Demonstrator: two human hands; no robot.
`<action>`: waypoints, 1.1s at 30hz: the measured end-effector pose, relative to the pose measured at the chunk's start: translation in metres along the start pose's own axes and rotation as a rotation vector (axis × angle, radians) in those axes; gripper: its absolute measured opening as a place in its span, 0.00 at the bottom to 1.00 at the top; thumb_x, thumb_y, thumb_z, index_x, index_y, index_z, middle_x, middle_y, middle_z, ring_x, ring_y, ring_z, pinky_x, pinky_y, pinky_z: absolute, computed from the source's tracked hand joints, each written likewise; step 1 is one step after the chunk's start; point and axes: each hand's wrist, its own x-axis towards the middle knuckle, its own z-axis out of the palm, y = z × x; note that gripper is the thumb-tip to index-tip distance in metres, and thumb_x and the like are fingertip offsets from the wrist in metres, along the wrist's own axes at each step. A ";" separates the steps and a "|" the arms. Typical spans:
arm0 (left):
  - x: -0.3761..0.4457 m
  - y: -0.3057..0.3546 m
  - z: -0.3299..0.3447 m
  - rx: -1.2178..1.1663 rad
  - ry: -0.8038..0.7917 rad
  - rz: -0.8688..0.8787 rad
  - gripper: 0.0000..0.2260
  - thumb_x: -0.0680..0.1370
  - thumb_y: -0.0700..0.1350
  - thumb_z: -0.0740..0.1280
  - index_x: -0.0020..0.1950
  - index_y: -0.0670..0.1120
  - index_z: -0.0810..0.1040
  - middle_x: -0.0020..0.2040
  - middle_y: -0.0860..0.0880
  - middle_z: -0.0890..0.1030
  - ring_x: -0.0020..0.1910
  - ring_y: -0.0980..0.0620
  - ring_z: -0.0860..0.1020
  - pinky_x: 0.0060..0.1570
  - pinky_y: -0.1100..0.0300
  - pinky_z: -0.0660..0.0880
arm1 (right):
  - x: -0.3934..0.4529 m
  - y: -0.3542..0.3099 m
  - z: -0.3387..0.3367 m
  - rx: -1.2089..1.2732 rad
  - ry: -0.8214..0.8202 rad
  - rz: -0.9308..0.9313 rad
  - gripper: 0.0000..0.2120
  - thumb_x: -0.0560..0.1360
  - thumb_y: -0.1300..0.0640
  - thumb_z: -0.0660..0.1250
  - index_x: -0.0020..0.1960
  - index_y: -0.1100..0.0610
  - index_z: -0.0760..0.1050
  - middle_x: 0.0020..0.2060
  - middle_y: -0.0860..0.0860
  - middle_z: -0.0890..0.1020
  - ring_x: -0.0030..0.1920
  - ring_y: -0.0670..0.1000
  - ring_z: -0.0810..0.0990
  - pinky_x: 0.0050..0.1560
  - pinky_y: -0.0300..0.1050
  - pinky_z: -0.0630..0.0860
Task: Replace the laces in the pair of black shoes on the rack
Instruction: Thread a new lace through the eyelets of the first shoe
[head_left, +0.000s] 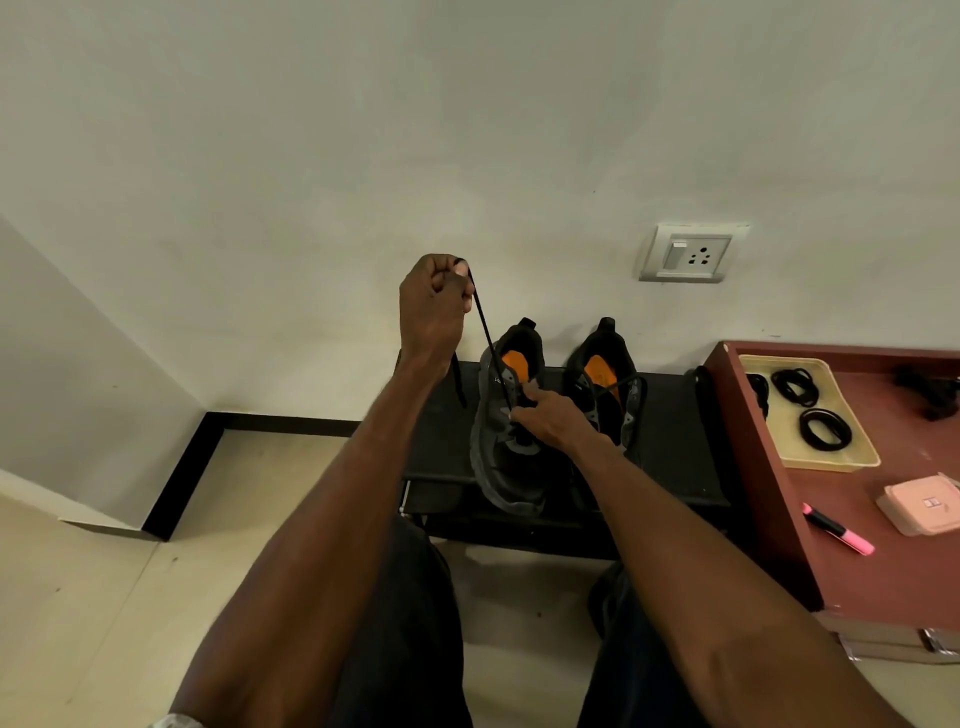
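Two black shoes with orange insoles stand on a low black rack (670, 441) against the wall. My left hand (434, 306) is raised above the left shoe (501, 467) and pinches a black lace (488, 343), which runs taut down to that shoe's eyelets. My right hand (550, 421) rests on the tongue area of the left shoe, fingers curled at the eyelets where the lace enters. The right shoe (605, 379) stands beside it with a loose lace looped over its opening.
A red-brown table (883, 571) stands at the right, carrying a cream tray (841, 460) with coiled black laces (826, 428), a pink marker (839, 530) and a pink box (922, 506). A wall socket (688, 253) sits above the rack. My knees are below.
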 end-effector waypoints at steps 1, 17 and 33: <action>-0.001 0.000 0.000 0.020 0.002 0.002 0.07 0.81 0.37 0.63 0.45 0.43 0.76 0.32 0.50 0.77 0.30 0.54 0.72 0.32 0.62 0.70 | 0.000 0.000 0.002 -0.002 -0.003 -0.002 0.32 0.79 0.47 0.64 0.80 0.47 0.57 0.72 0.59 0.70 0.67 0.62 0.73 0.65 0.54 0.73; -0.030 -0.043 -0.014 0.917 -0.222 -0.359 0.11 0.77 0.38 0.63 0.55 0.35 0.80 0.55 0.38 0.81 0.54 0.39 0.80 0.51 0.50 0.77 | -0.028 -0.016 -0.054 -0.193 0.009 0.078 0.08 0.80 0.60 0.63 0.45 0.61 0.77 0.32 0.54 0.79 0.28 0.51 0.75 0.29 0.44 0.72; -0.067 -0.013 -0.044 -0.137 -0.582 -0.654 0.06 0.82 0.40 0.62 0.53 0.40 0.78 0.33 0.50 0.72 0.30 0.55 0.68 0.31 0.62 0.68 | -0.092 -0.036 -0.088 0.914 0.296 -0.107 0.02 0.78 0.63 0.69 0.48 0.63 0.79 0.37 0.58 0.86 0.35 0.54 0.83 0.34 0.41 0.79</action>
